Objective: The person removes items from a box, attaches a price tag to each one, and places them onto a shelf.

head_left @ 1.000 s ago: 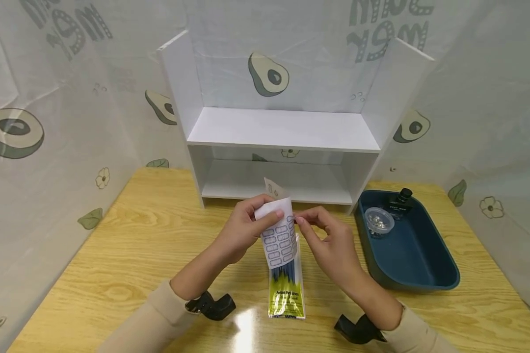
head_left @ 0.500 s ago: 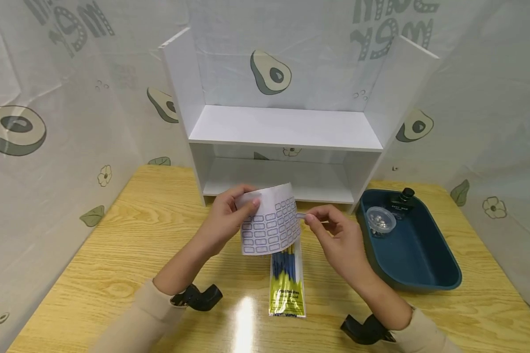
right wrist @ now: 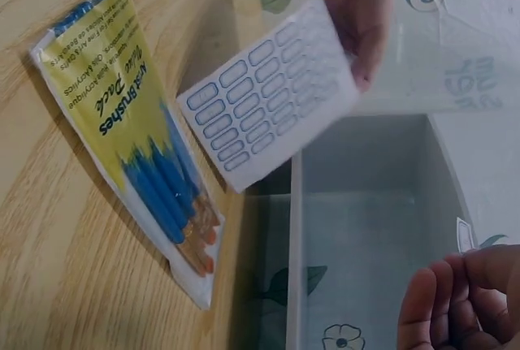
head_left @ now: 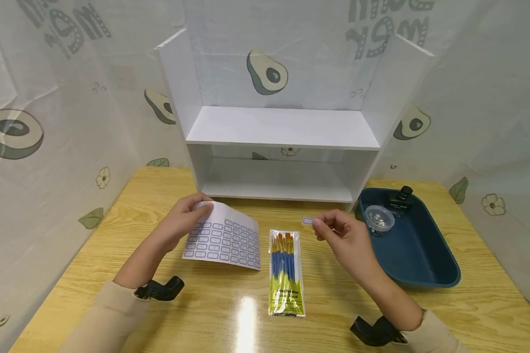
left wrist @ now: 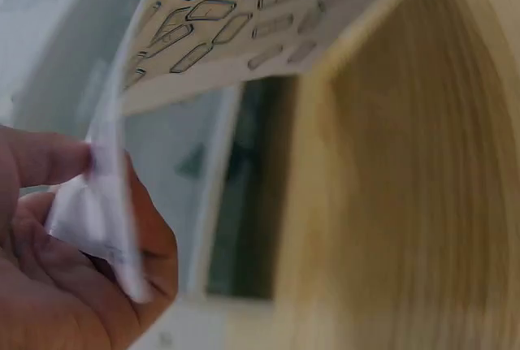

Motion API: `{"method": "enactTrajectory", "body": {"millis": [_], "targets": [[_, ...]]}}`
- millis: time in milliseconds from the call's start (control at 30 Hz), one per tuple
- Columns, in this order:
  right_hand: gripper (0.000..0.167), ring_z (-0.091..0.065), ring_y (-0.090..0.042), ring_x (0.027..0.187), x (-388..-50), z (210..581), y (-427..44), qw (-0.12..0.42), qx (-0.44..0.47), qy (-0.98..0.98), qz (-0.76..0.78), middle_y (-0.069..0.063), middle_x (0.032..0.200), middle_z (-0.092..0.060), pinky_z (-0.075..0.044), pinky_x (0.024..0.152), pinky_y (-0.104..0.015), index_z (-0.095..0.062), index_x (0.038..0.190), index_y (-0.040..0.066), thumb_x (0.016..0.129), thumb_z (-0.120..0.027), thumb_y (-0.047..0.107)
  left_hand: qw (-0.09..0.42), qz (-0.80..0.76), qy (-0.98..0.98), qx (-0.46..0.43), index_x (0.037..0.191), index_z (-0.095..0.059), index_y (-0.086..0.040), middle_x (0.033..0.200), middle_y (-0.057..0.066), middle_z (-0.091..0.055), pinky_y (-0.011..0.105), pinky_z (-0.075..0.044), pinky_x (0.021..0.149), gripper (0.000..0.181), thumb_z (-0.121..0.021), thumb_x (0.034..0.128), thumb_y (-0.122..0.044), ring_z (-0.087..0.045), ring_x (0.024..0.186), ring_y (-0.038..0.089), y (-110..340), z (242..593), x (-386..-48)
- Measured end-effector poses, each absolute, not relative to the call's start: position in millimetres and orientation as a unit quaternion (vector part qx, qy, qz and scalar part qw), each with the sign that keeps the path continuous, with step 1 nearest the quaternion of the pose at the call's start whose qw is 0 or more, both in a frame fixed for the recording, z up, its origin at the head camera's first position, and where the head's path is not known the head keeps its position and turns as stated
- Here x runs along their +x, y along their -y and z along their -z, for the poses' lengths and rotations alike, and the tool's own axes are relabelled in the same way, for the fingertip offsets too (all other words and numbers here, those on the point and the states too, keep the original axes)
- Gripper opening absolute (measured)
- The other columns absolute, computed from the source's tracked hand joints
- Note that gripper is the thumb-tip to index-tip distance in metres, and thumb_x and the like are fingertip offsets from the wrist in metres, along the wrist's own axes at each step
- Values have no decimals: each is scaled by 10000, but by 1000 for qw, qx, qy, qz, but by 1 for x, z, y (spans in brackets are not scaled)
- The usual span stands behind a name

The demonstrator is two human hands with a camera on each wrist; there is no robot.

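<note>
My left hand (head_left: 176,223) pinches the top left corner of a sheet of small blue-bordered label stickers (head_left: 229,240), which hangs bent over the table. In the left wrist view the thumb (left wrist: 49,159) presses on the sheet's edge. One small label (head_left: 307,221) sticks out from the thumb and forefinger of my right hand (head_left: 346,240), apart from the sheet. A clear packet of blue-handled paintbrushes (head_left: 284,274) lies flat on the table between the two hands, its yellow card towards me. The right wrist view shows the packet's lettering, "Artist Brushes".
A white two-tier shelf (head_left: 282,128) stands at the back of the wooden table (head_left: 128,235). On the right is a dark blue bin (head_left: 417,250), holding a clear round tub (head_left: 380,219) of small pieces and a black-capped bottle (head_left: 401,198). Patterned sheeting hangs around.
The label has come off the sheet in my right hand. My left hand has carried the sheet left and down, uncovering the brush packet; my right hand has shifted slightly right.
</note>
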State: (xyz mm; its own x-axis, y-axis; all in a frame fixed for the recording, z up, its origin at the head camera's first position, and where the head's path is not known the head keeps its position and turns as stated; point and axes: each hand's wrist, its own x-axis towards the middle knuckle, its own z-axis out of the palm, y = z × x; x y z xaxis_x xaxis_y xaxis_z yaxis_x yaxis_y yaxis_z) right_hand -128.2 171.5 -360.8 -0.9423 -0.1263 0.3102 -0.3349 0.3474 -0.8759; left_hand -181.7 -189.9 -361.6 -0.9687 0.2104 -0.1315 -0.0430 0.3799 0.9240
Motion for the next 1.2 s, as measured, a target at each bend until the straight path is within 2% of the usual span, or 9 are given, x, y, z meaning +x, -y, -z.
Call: {"method": "enactTrajectory", "body": {"millis": [167, 233, 400, 733, 867, 967, 1067, 1133, 1200], "targets": [[178, -664, -91, 792, -127, 362, -174, 39, 106, 819, -563, -82, 896, -700, -598, 749, -281, -716, 1071, -15, 1025, -677, 153, 96, -426, -899, 40, 1111, -646, 21, 1161, 210, -661, 393, -491, 895, 202, -608, 1036, -162, -584, 1042, 289, 208, 381, -185], [192, -670, -95, 788, -128, 363, -174, 21, 99, 817, -567, -84, 893, -704, -607, 759, -292, -717, 1068, -23, 1020, -687, 161, 95, -370, -924, 32, 1092, -661, 12, 1129, 210, -667, 388, -489, 840, 197, -642, 1011, -166, -581, 997, 295, 213, 389, -187], [205, -687, -111, 779, -131, 371, -175, -18, 91, 817, -568, -130, 880, -712, -615, 764, -310, -715, 1058, -43, 1010, -700, 155, 116, -281, -953, 13, 1006, -659, 10, 907, 147, -654, 308, -439, 644, 181, -681, 962, -164, -558, 775, 233, 220, 404, -191], [193, -723, -185, 789, -133, 384, -175, -58, 67, 815, -572, -212, 931, -743, -630, 771, -331, -717, 1061, -61, 994, -712, 120, 133, -227, -965, -16, 1016, -669, -5, 939, 138, -682, 336, -454, 642, 250, -720, 931, -234, -589, 784, 245, 218, 412, -188], [179, -720, -170, 787, -132, 389, -175, -67, 73, 808, -581, -262, 955, -733, -630, 764, -305, -706, 1058, -84, 991, -702, 83, 92, -168, -981, -12, 1068, -660, -8, 1039, 204, -681, 499, -521, 754, 330, -742, 916, -290, -617, 933, 361, 213, 411, -186], [173, -725, -165, 793, -133, 393, -174, -74, 76, 805, -583, -281, 960, -735, -633, 769, -298, -707, 1056, -92, 988, -699, 67, 9, -132, -991, 5, 1093, -659, 3, 1099, 264, -675, 615, -521, 838, 353, -741, 924, -296, -607, 1038, 458, 201, 411, -182], [172, -728, -155, 791, -135, 398, -172, -77, 81, 807, -580, -278, 970, -750, -633, 763, -301, -714, 1058, -97, 984, -701, 57, -36, -172, -984, 35, 1081, -668, -7, 1021, 229, -704, 500, -555, 724, 292, -703, 966, -273, -640, 915, 382, 179, 407, -176], [169, -724, -145, 780, -135, 401, -170, -82, 82, 806, -580, -276, 963, -758, -628, 750, -299, -716, 1056, -102, 981, -701, 49, -15, -233, -970, 68, 1040, -676, -24, 897, 160, -708, 375, -517, 608, 228, -681, 989, -246, -628, 758, 276, 163, 404, -172], [173, -723, -140, 776, -136, 404, -166, -94, 81, 803, -582, -268, 961, -763, -625, 739, -289, -714, 1061, -108, 983, -696, 45, 38, -303, -948, 91, 1006, -680, -35, 807, 93, -681, 295, -464, 550, 196, -656, 1010, -230, -585, 656, 182, 149, 401, -169]]}}
